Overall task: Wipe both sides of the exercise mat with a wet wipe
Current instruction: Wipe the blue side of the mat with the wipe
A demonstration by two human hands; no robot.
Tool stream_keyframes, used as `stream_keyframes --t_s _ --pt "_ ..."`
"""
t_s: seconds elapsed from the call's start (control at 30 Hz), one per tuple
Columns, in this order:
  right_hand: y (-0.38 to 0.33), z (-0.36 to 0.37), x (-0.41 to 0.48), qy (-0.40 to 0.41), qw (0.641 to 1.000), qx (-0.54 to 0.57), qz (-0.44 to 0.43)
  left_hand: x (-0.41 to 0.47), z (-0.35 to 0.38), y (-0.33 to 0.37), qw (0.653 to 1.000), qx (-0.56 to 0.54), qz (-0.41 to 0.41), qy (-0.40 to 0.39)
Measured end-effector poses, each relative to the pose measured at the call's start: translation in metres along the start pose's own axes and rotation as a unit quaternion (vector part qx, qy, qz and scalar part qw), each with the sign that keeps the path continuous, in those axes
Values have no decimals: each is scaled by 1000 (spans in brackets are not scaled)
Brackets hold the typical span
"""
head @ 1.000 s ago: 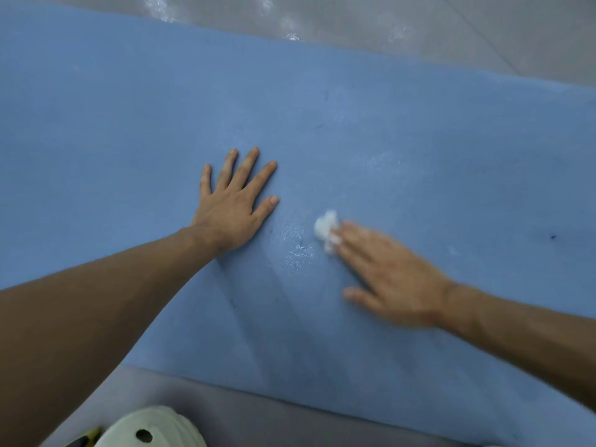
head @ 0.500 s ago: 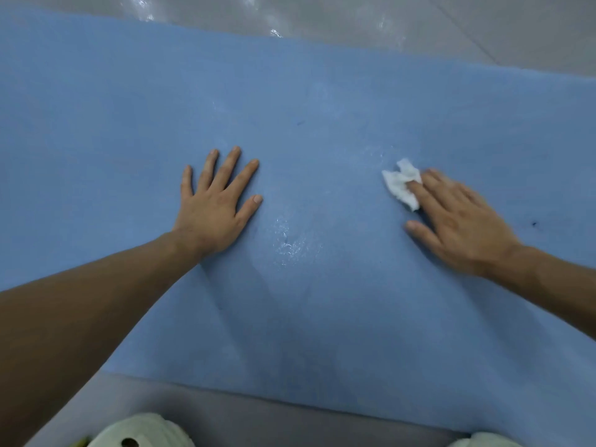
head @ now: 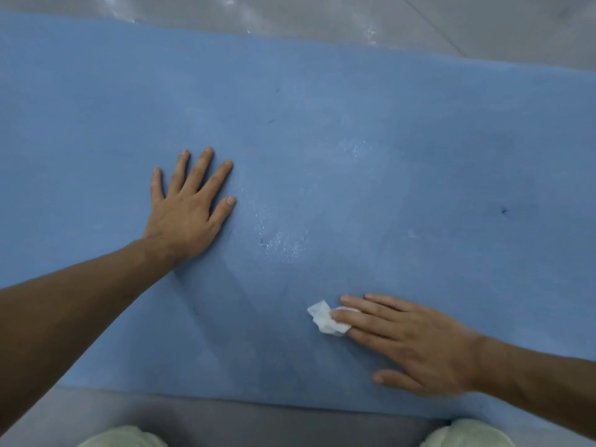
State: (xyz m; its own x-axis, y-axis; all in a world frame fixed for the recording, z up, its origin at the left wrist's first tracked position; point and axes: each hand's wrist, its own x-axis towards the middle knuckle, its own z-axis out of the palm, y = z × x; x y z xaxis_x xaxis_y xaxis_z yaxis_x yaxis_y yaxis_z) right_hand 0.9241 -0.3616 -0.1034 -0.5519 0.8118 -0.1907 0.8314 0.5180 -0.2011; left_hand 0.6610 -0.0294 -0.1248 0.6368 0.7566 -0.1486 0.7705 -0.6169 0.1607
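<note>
Covering most of the view: one blue exercise mat [head: 419, 140], foam-textured, lying flat with its long edges running left to right.

Floor [head: 322, 14]: grey, seen as a glossy strip beyond the mat's far edge and as a duller strip along its near edge.

Left hand [head: 185, 217]: bare, palm down on the mat left of centre. The fingers are straight and spread, pointing away from the person, and it holds nothing.

Right hand [head: 416, 346]: bare, palm down near the mat's near edge, right of centre. The fingers are straight and point left, and the thumb is stretched out on the near side. The fingertips press the wipe onto the mat. The hand's outline is slightly blurred.

Two pale rounded shapes [head: 125, 437] [head: 467, 433]: cut off at the bottom edge, one left and one right. What they are cannot be told.

Damp patch [head: 283, 243]: a glistening area on the mat between the two hands, with a fainter sheen further out.

Wet wipe [head: 322, 319]: white and crumpled, lying on the mat, partly under the right fingertips and sticking out to their left.

Dark speck [head: 503, 211]: one small mark on the mat, far right.
</note>
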Motion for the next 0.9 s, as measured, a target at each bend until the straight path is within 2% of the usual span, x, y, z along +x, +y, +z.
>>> stream_keyframes --t_s 0.07,0.13,0.23,0.33,0.43,0.57,0.7,0.8,0.9 --pt "9 1 -3 4 1000 -4 -4 0 1 1 1000 0 -1 2" --pt "29 -1 -4 18 999 -7 30 1 1 1 1000 -2 -1 1" --pt "73 -5 -11 37 986 -34 161 1 1 0 1000 -6 -1 2" --pt "123 -16 -29 51 947 -40 314 1 1 0 1000 -6 -4 2" --pt "147 -26 -49 31 923 -2 384 2 0 -1 1000 -8 -5 -2" --pt "117 -15 -48 35 949 14 314 1 1 -1 1000 -5 -3 -2" --pt "46 -8 -45 24 988 40 146 1 1 0 1000 -6 -2 -5" --pt "9 -2 -47 2 997 49 67 2 1 0 1000 -8 -2 -5" --pt "10 1 -46 4 999 36 26 1 1 1 1000 -8 -3 -2"
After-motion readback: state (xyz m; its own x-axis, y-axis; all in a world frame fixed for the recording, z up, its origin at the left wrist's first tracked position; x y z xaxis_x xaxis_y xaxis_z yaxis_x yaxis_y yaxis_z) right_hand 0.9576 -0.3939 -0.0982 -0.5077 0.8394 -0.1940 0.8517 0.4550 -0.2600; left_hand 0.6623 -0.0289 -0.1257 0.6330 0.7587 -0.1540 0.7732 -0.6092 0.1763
